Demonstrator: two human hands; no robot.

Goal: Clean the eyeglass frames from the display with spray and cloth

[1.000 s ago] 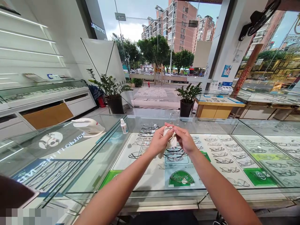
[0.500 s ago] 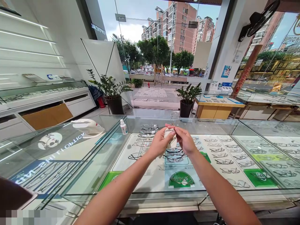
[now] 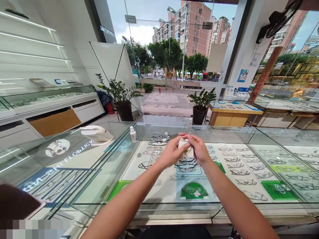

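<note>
A crumpled white cloth (image 3: 189, 152) is bunched between my two hands, above the glass display counter (image 3: 154, 196). My left hand (image 3: 171, 153) is closed on the cloth, its thumb lying across the front. Close against it, the fingers of my right hand (image 3: 201, 152) pinch the cloth from the other side. A dark rounded edge shows just behind my left fingers; what it belongs to is hidden. Under the glass, beneath my hands, lie rows of eyeglasses (image 3: 188, 165).
A small white bottle (image 3: 134, 134) stands on the counter, left of my hands. Farther left is a white handled device (image 3: 97, 134) on the glass. More eyeglasses (image 3: 239, 172) fill the case at right. Potted plants (image 3: 124, 111) stand beyond the counter, before glass doors.
The view has shifted slightly, so everything sits a little farther right. My hands have drawn closer together around the cloth, and my fingers have changed position on it.
</note>
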